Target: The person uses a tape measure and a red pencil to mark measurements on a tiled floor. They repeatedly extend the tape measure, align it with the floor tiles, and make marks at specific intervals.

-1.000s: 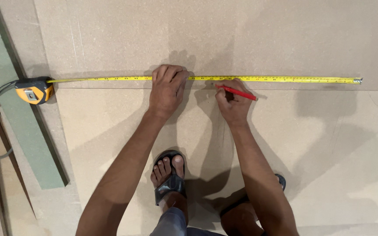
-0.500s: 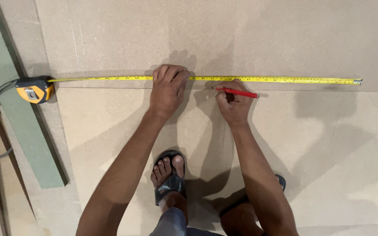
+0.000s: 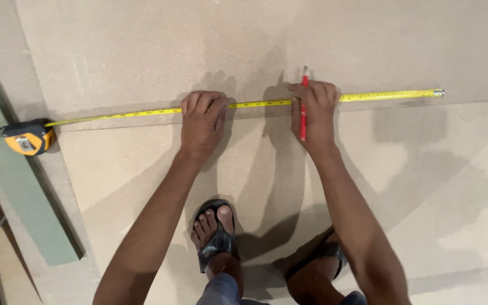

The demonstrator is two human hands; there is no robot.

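Tape measure [image 3: 142, 112] lies stretched across the board [image 3: 142, 51], left hand [image 3: 201, 121] pressing it flat, right hand [image 3: 313, 113] gripping a red pencil [image 3: 304, 104] at its edge—marking step, needing a steady stroke.

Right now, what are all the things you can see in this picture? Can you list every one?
Tape measure blade: one, yellow, stretched across the board from left to right, hook end at the right.
Tape measure case: one, orange and grey, at the left end of the blade.
Pencil: one, red, standing across the blade under the right hand.
Boards: large, tan, flat, filling most of the view.
Plank: one, pale green, lying at the left edge.
Sandals: two, black, on the feet at the bottom.
Left hand: one, pressed flat on the blade.
Right hand: one, on the blade, holding the pencil.
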